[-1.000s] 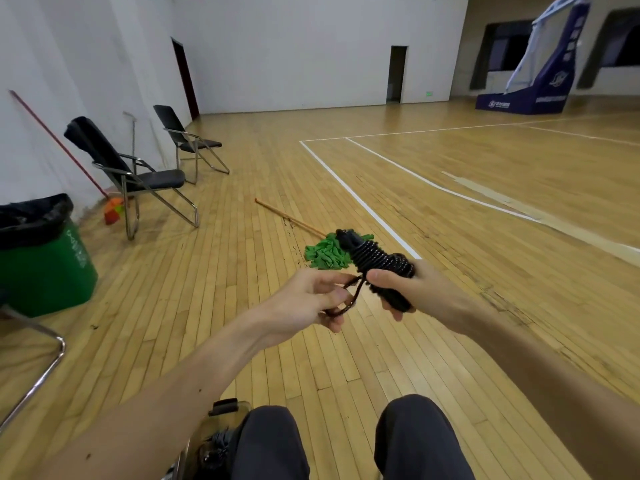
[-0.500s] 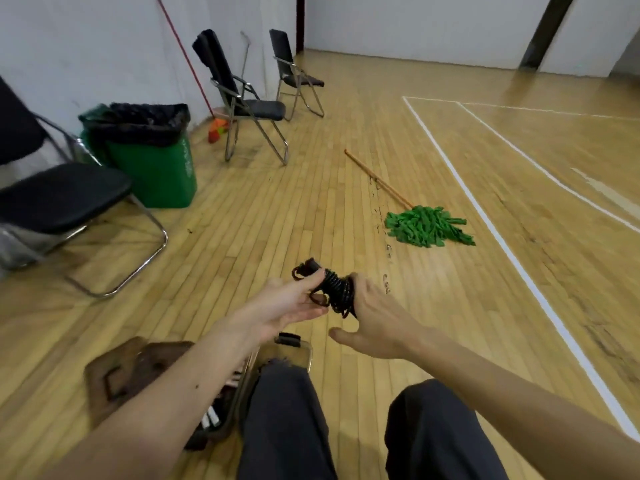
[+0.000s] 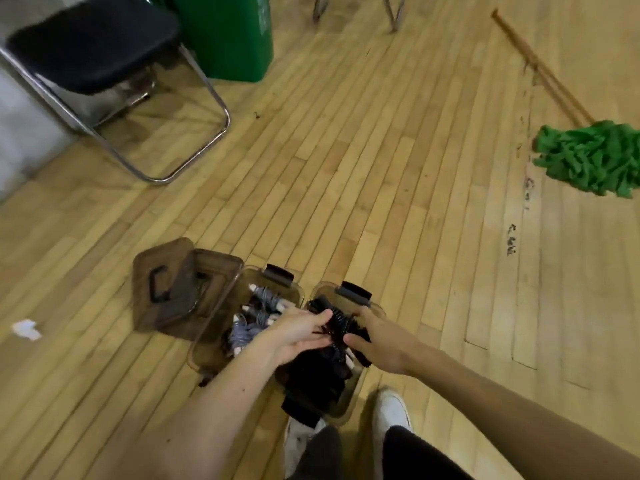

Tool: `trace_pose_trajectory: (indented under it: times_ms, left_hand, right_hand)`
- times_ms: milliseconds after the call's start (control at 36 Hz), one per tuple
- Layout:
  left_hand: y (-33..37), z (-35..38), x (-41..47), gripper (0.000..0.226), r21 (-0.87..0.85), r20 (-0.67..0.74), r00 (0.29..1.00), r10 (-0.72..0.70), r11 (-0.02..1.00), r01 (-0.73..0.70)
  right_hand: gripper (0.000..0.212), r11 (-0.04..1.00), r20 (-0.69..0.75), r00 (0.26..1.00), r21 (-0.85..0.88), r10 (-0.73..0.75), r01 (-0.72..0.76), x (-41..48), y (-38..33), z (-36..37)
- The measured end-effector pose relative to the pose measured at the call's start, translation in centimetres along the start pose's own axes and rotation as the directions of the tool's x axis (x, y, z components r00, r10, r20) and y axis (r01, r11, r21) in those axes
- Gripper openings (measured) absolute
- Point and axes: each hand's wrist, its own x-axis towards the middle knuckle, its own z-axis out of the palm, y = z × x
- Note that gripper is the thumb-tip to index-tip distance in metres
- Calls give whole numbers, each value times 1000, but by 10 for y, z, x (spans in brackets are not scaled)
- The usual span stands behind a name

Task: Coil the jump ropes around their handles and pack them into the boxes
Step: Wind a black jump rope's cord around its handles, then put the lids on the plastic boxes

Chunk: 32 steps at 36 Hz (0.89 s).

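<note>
Two brown see-through boxes stand open on the wooden floor at my feet. The left box point(image 3: 207, 344) holds several grey jump ropes point(image 3: 263, 306) with white handles. The right box point(image 3: 375, 311) holds several black coiled ropes point(image 3: 311, 379). Both hands hold one black coiled jump rope point(image 3: 337, 323) over the right box. My left hand point(image 3: 298, 336) grips it from the left, and my right hand point(image 3: 379, 341) grips it from the right.
Two brown lids point(image 3: 169, 289) lie stacked left of the boxes. A folding chair point(image 3: 93, 43) and a green bin point(image 3: 228, 36) stand at the back left. A green mop point(image 3: 592, 157) lies at the right. A white scrap point(image 3: 26, 329) lies far left.
My view has dropped from the hall down to the floor. Both hands have carried the black coiled rope down to the right box.
</note>
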Motion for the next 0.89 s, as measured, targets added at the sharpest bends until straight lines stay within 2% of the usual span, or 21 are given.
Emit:
trace_pose_trajectory:
  times_ms: [56, 167, 222, 278, 361, 417, 583, 667, 722, 806, 889]
  left_hand:
    - [-6, 0, 55, 43, 73, -24, 999, -33, 997, 34]
    - [-19, 6, 131, 17, 269, -129, 991, -24, 961, 59]
    - [-29, 7, 163, 14, 387, -172, 985, -5, 919, 72]
    - [-39, 8, 181, 27, 480, -209, 976, 54, 876, 54]
    - [-49, 14, 197, 16, 618, -250, 947, 203, 786, -5]
    - [-56, 17, 200, 22, 649, -271, 933, 237, 761, -5]
    - [-65, 12, 197, 38, 688, -165, 967, 192, 725, -27]
    - [-56, 0, 169, 33, 691, -69, 977, 203, 716, -100]
    - [-46, -15, 144, 26, 619, -10, 975, 220, 768, -167]
    - [-22, -55, 106, 15, 449, 8, 963, 271, 859, -245]
    - [-1, -116, 73, 15, 260, -184, 893, 410, 897, -358]
  right_hand:
    - [51, 999, 6, 999, 13, 50, -50, 46, 23, 22]
    - [50, 987, -7, 987, -16, 159, -159, 109, 52, 65]
    - [52, 979, -6, 979, -28, 204, -204, 131, 63, 85]
    - [56, 972, -35, 973, -47, 228, -229, 145, 68, 99]
    - [55, 964, -97, 963, -59, 253, -259, 166, 73, 112]
    - [57, 957, -86, 959, -88, 269, -277, 176, 74, 117]
    - [59, 939, -95, 960, -202, 264, -278, 178, 81, 118]
    - [49, 916, -68, 960, -288, 271, -278, 172, 69, 109]
    - [37, 893, -61, 967, -374, 246, -251, 166, 50, 96]
    - [25, 904, -135, 987, -407, 85, -134, 158, 2, 73]
    - [20, 939, -230, 960, -337, -160, 76, 156, -62, 65]
